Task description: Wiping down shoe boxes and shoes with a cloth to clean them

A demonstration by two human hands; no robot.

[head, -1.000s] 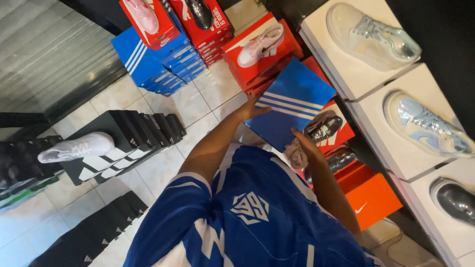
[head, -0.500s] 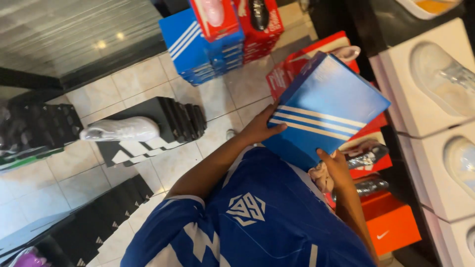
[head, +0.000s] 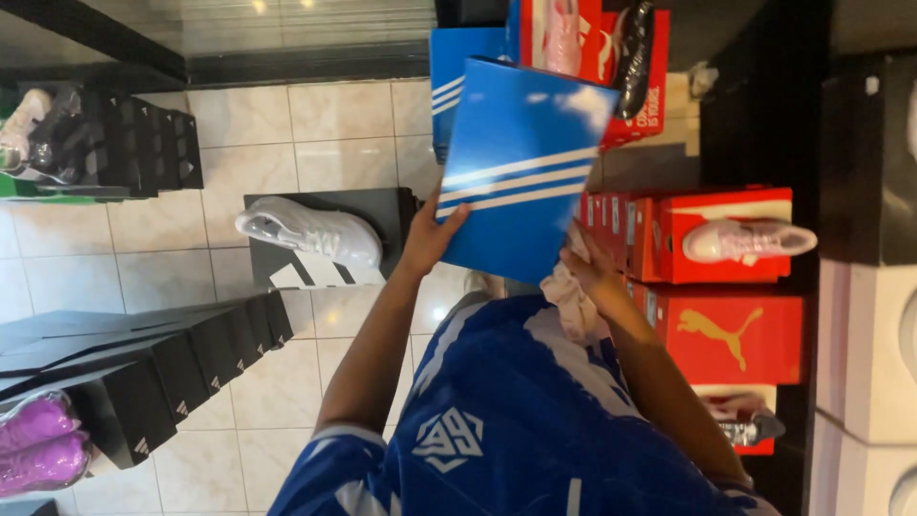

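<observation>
The person holds a blue box lid (head: 521,172) with three white stripes up in front of the chest. The left hand (head: 432,237) grips the lid at its lower left edge, with the thumb on the blue face and the fingers behind it. The right hand (head: 590,272) is at the lower right edge of the lid. Its grip is closed on a pale pink cloth (head: 571,301) that hangs down from the hand. I cannot tell if this hand also pinches the lid, but it touches the edge.

The lid is tilted and held in the air, above the floor (head: 277,134) of pale square tiles. It is not resting on anything.

The person wears a blue shirt (head: 516,420) with white marks.

Just right of the lid stand red shoe boxes (head: 735,334) in a stack. A pink and white shoe (head: 750,239) lies on top of one red box. Behind the lid, at the top, are more blue boxes (head: 463,57) and red boxes with shoes on them.

On the floor to the left of the left hand, a white shoe (head: 308,229) sits on a black box (head: 330,215). More black boxes (head: 162,363) stand in a row near the lower left. A purple shoe (head: 38,444) shows at the lower left corner of the floor. White boxes (head: 874,354) are at the far right.
</observation>
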